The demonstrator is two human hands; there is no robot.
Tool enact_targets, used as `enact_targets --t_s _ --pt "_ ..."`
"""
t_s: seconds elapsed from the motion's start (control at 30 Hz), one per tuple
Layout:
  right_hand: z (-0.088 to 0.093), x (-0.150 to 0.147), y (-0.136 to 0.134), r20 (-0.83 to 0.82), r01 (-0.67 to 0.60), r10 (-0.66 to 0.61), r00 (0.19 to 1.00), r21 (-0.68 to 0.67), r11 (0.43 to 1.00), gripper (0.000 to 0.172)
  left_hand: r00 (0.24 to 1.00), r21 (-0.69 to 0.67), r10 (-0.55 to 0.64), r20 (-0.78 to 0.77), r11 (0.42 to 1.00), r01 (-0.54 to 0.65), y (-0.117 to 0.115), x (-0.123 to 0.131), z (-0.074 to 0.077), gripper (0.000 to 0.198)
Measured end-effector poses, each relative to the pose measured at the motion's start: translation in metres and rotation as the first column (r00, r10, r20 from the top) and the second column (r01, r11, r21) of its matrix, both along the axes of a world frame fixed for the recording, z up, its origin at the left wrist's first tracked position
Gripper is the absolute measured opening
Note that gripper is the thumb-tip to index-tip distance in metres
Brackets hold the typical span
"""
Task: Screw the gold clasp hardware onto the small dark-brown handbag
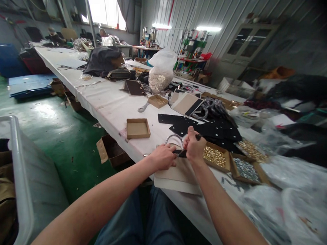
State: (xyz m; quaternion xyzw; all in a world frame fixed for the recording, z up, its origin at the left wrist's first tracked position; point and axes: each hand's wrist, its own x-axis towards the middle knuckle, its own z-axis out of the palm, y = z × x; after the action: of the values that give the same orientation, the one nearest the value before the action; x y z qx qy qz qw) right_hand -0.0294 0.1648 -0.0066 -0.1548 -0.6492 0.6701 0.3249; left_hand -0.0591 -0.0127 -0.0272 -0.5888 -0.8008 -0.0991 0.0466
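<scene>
My left hand (164, 157) and my right hand (194, 147) meet over the near edge of a long white table (105, 100). Both are closed on a small black strip (179, 151) held between them. Under the hands lies a beige board (179, 176) that overhangs the table edge. A thin metal ring (173, 138) lies just behind the hands. Right of my right hand stands a small cardboard box of gold rivets (215, 157).
Black punched leather pieces (209, 128) lie behind the hands. More rivet boxes (245, 169) and plastic bags (299, 198) crowd the right. An empty cardboard tray (137, 128) sits to the left. A white bin (17, 179) stands on the green floor. People sit far back.
</scene>
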Motion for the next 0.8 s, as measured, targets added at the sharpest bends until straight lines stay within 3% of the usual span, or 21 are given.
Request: enact_targets --t_s 0.13,0.43,0.6,0.8 --pt "-0.007 0.000 -0.008 -0.079 -0.028 0.035 0.996 0.088 0.996 0.075 1.000 0.020 0.007 0.021 1.000 -0.007 -0.002 -0.001 -0.005 0.032" --pt "-0.010 0.003 -0.015 -0.033 -0.025 0.036 0.999 0.276 0.961 0.073 1.000 0.028 -0.015 0.003 0.999 0.015 -0.003 -0.003 -0.007 0.036" --pt "-0.013 0.001 -0.012 -0.049 -0.014 0.028 0.998 0.256 0.967 0.073 0.998 0.040 -0.013 0.067 0.999 0.010 -0.012 -0.004 -0.003 0.038" --pt "-0.021 -0.008 -0.007 -0.081 -0.036 0.054 0.995 0.208 0.977 0.071 1.000 0.110 0.002 -0.001 0.994 -0.002 -0.023 -0.002 -0.018 0.037"
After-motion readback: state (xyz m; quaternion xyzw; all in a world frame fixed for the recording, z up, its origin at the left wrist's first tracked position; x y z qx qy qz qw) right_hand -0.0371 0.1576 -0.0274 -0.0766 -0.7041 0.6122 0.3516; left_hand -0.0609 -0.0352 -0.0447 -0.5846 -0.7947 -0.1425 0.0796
